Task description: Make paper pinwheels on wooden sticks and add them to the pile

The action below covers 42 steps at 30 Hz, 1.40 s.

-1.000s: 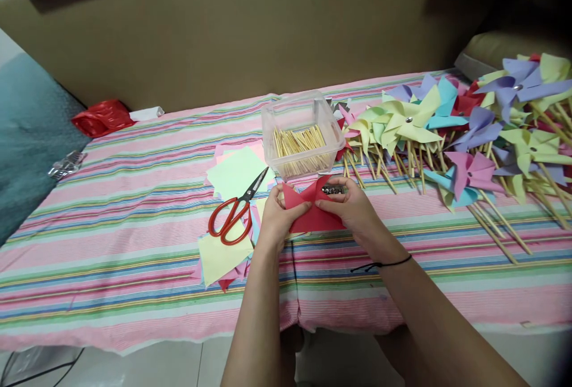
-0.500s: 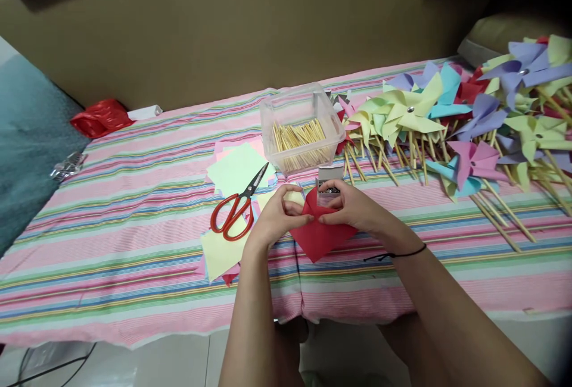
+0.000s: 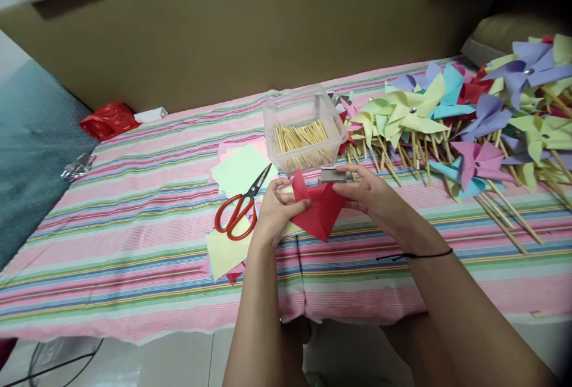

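Note:
My left hand (image 3: 277,211) is closed on a red paper square (image 3: 320,211), its thumb pressing on the front. The paper is raised and tilted, with corners curling inward. My right hand (image 3: 369,199) is at the paper's right edge with its fingers apart; its fingertips overlap that edge, and whether they touch it is unclear. Just behind the paper stands a small grey box (image 3: 333,175), partly covered by the paper and my right fingers. Left of my left hand, red-handled scissors (image 3: 241,205) lie on a stack of coloured paper sheets (image 3: 236,167).
A clear plastic box (image 3: 304,149) of short wooden sticks stands behind my hands. Many finished paper pinwheels (image 3: 413,110) on sticks pile up at the right. A red plastic bag (image 3: 109,121) and metal clips (image 3: 77,167) lie far left on the striped cloth (image 3: 147,208).
Both hands were pinching at the middle of the red paper. My right hand has shifted right and spread its fingers. The paper has been lifted and tilted in my left hand.

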### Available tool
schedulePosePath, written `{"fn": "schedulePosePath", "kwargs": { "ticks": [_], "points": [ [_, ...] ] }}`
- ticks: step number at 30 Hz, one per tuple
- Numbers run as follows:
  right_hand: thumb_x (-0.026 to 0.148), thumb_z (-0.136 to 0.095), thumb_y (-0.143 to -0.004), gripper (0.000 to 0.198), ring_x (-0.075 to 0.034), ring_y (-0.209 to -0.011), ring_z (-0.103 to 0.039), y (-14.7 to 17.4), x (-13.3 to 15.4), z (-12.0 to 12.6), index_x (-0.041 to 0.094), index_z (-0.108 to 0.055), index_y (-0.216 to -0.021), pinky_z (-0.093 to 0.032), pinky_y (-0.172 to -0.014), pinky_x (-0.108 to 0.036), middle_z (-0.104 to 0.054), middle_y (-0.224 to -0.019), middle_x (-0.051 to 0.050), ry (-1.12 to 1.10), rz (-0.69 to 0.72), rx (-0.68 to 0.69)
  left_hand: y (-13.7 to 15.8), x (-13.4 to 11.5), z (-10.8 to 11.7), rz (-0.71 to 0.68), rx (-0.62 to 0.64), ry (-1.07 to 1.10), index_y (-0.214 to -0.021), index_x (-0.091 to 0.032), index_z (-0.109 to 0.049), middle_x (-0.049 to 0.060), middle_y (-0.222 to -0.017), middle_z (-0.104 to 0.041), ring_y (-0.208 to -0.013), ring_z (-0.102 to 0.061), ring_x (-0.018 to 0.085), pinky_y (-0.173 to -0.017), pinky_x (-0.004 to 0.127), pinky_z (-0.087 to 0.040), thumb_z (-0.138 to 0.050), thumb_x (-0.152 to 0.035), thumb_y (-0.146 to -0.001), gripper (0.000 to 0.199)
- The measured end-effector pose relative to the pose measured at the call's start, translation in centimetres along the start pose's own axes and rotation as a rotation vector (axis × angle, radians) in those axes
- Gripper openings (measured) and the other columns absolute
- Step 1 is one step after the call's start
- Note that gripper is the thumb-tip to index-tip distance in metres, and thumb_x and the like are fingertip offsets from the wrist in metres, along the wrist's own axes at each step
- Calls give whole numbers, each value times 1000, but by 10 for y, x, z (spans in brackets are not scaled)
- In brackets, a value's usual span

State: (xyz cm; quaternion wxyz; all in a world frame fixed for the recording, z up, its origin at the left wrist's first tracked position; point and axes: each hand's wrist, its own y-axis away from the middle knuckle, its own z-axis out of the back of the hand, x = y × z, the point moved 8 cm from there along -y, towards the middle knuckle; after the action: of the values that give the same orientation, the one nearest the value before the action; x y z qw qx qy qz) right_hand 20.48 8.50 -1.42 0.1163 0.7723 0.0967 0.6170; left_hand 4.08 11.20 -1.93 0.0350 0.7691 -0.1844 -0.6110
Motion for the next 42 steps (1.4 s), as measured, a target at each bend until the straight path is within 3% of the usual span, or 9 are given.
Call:
{"fn": "schedulePosePath", "kwargs": {
  "ticks": [3,7,13,22,26,28,33,37,42],
  "points": [
    [40,-75,-68,51,-20,-80,-69,1,5,-3,25,-50,-110,-55,-75,-37,-71,-88,-2,-108,57,-12,-1,-5,5,-77,-137,74,-95,-21,-41,0,-64,-70,-57,-66,18,-64,32,-52,-83,-22,-48,63],
    [36,-81,-59,56,-23,-80,-70,-2,-1,-15,25,-49,-104,-56,-72,-39,-72,-83,-2,-119,92,-31,1,-5,4,-120,-253,106,-93,-22,-38,-2,-61,-68,-54,-65,18,-61,31,-51,-83,-23,-47,65],
    [31,-84,-54,60,-25,-75,-70,-4,-5,-11,24,-47,-102,-56,-69,-39,-72,-77,-1,-124,155,-168,-2,-2,-7,-142,-229,96,-93,-23,-36,-4,-60,-67,-51,-63,16,-59,29,-50,-81,-24,-51,62],
    [26,-80,-57,53,-25,-73,-69,-7,-6,-7,26,-47,-99,-56,-62,-37,-71,-77,0,-45,157,-123,0,-2,-14,-104,-85,31,-108,-23,-34,-1,-70,-70,-61,-66,16,-64,29,-52,-79,-21,-56,68],
    [27,-80,-57,53,-24,-76,-69,-8,-6,-8,26,-47,-98,-56,-66,-37,-71,-82,-1,-29,157,-89,0,-1,-9,-94,-126,4,-110,-21,-36,-2,-65,-68,-57,-65,17,-62,30,-52,-79,-20,-54,70],
    [29,-81,-57,53,-23,-78,-69,-9,-4,-3,25,-48,-98,-56,-69,-37,-71,-85,-2,-35,180,-138,0,-1,-4,-96,-195,22,-108,-21,-37,-2,-64,-68,-57,-65,17,-62,31,-52,-79,-19,-52,70],
    [29,-78,-63,38,-18,-73,-65,-3,12,14,23,-58,-95,-53,-72,-35,-67,-75,0,72,365,-324,0,1,1,-82,-306,64,-105,-20,-40,-4,-59,-64,-55,-65,18,-59,30,-51,-79,-17,-49,69],
    [23,-68,-74,9,-19,-80,-64,7,30,4,24,-69,-82,-53,-72,-34,-66,-83,-3,275,577,-287,-1,5,1,-77,-340,94,-103,-20,-39,-5,-57,-63,-51,-64,16,-55,27,-49,-80,-18,-49,68],
    [19,-61,-78,16,-21,-97,-61,18,43,-14,28,-74,-82,-50,-86,-39,-64,-100,-5,482,767,-220,0,6,1,-77,-366,137,-100,-20,-39,-8,-53,-59,-49,-62,15,-52,25,-48,-79,-17,-49,65]
  ]
}}
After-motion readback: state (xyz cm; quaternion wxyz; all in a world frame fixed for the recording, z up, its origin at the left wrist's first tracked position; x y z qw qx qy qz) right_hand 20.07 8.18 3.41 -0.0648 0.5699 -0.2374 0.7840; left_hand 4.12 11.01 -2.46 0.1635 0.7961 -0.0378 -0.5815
